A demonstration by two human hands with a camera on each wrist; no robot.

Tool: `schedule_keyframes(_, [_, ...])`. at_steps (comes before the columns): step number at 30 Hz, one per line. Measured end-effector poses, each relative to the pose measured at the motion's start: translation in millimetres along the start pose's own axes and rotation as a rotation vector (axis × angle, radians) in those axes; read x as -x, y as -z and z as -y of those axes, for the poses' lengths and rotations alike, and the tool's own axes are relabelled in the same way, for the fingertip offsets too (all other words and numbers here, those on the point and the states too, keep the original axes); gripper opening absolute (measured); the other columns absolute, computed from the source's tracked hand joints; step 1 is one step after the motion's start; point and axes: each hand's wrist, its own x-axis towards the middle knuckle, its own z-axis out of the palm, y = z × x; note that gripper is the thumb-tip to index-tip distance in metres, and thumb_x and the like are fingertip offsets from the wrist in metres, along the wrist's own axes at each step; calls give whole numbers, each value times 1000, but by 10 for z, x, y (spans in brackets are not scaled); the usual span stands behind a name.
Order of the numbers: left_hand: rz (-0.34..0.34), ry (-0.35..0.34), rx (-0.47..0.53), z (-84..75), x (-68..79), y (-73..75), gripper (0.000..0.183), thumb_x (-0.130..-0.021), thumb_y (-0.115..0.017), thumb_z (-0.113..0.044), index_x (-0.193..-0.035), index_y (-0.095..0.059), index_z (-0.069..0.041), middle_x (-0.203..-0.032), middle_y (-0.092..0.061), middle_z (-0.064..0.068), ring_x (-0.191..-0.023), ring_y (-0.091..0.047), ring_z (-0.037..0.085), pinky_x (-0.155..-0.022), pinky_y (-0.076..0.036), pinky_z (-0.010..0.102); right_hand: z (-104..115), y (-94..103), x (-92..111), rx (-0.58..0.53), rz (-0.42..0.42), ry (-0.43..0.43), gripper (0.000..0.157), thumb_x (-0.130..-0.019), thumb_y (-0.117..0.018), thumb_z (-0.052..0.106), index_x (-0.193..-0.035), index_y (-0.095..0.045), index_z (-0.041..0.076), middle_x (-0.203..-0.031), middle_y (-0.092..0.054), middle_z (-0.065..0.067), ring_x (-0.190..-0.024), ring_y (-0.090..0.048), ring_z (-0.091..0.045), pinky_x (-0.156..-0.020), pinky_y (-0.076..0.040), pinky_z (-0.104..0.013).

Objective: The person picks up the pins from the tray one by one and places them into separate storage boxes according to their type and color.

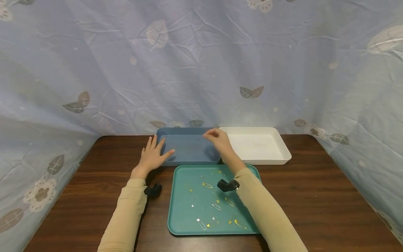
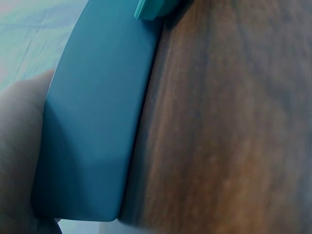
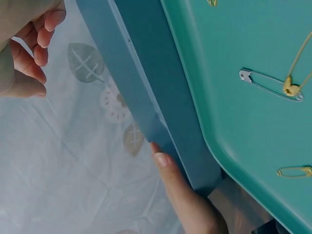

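Observation:
My left hand [image 1: 151, 156] rests at the left end of the blue tray [image 1: 189, 161], its fingers spread over the rim; the left wrist view shows the tray's blue outer wall [image 2: 97, 112] beside it. Over the right part of that tray hovers my right hand [image 1: 219, 140], fingers loosely bent, with nothing visible between thumb and fingertips [image 3: 36, 90]. A tiny speck [image 3: 129, 42], too small to identify, lies in the blue tray. Gold and silver safety pins [image 3: 270, 87] of several sizes lie scattered on the green tray [image 1: 185, 227] below my right forearm.
A white tray [image 1: 256, 161] stands right of the blue one, against its end. Behind them hangs a patterned cloth [image 1: 201, 70]. The dark wooden table [image 1: 315, 196] carries all the trays, and the green one sits nearest me.

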Motion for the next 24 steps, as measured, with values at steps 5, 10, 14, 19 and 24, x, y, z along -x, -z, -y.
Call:
schedule_keyframes(5, [9,6,-17,4,-4,5,88,-92,-43,-68,-158,-15,-16,-164,2,19,-151,6,42,-112,-7,73,33,107,137,6,-14,21,27,-93,-67,29,-109,-66,7,-115,-63,-10,-111,-57,-25,-99,-46,-42])
schedule_keyframes(10, [9,6,-16,19,-5,-4,88,-92,-44,-68,-158,-16,-15,-164,2,20,-151,6,42,-112,-7,73,38,195,267,17,-17,13,28,-93,-67,30,-109,-65,7,-116,-62,-10,-108,-56,-23,-97,-45,-40])
schedule_keyframes(14, [8,6,-11,18,2,-3,88,-93,-44,-68,-158,-16,-15,-164,2,20,-151,6,42,-112,-8,73,27,261,373,36,-25,9,27,-93,-67,30,-108,-66,7,-114,-63,-10,-105,-56,-23,-95,-45,-39])
schedule_keyframes(19, [7,8,-12,12,1,10,89,-92,-45,-68,-158,-16,-15,-164,2,20,-151,5,42,-112,-8,74,8,321,498,27,-44,21,28,-92,-68,28,-107,-67,4,-112,-65,-11,-104,-56,-21,-94,-45,-36])
schedule_keyframes(24, [9,4,-1,19,-11,-5,90,-92,-44,-69,-158,-16,-15,-164,2,20,-151,5,43,-111,-8,74,-22,364,645,36,-77,25,25,-91,-70,25,-104,-68,3,-100,-63,-6,-93,-50,-16,-84,-42,-30])
